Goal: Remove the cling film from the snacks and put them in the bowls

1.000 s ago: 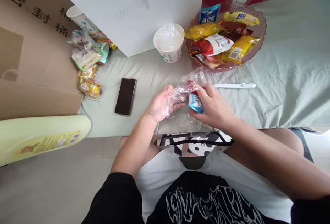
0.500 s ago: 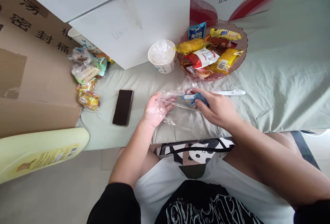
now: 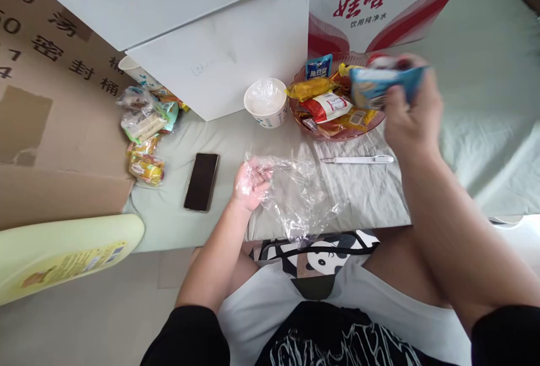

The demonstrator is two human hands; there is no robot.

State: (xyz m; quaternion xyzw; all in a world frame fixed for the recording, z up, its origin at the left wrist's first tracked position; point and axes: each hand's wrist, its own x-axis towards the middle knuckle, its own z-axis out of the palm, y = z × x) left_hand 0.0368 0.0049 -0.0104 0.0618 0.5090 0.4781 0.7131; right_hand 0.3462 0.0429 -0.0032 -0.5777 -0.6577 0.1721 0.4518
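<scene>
My left hand (image 3: 253,185) is closed on a thin clear plastic bag (image 3: 297,194), which spreads crumpled to its right over the cloth. My right hand (image 3: 415,113) grips a blue snack packet (image 3: 385,86), slightly blurred, above the right side of a pink, scallop-edged bowl (image 3: 310,124). Something red and white shows behind the packet, too blurred to name. Heaped in the bowl are several wrapped snacks, among them a red and white packet (image 3: 327,107) and a yellow one (image 3: 312,89). A white slim-handled tool (image 3: 358,159) lies in front of the bowl.
A paper cup (image 3: 265,106) lined with clear plastic stands left of the bowl. Farther left lie a phone (image 3: 201,181) and several wrapped snacks (image 3: 145,166). White boxes (image 3: 244,45) line the back; a cardboard carton (image 3: 63,124) and pale green container (image 3: 71,253) flank the left.
My right hand has carried the blue packet up and right, from the plastic bag to over the bowl. The bag has slumped toward the front edge, still in my left hand.
</scene>
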